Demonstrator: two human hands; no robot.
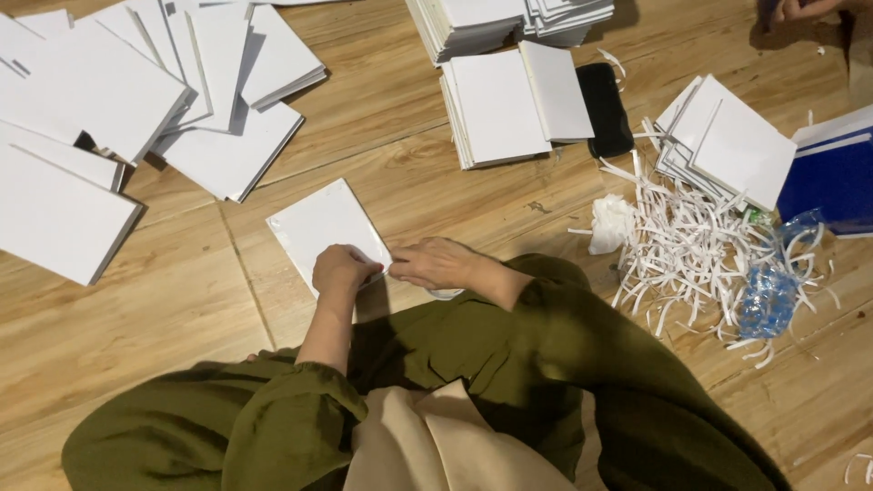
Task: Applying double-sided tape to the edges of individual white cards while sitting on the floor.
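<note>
On the wooden floor (182, 309), perhaps both hands' fingers (364, 264) on a white sheet (318, 223)

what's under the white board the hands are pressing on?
The white board lies flat on the wooden floor. The left hand and right hand cover its near corner, so anything beneath there is hidden.
</note>
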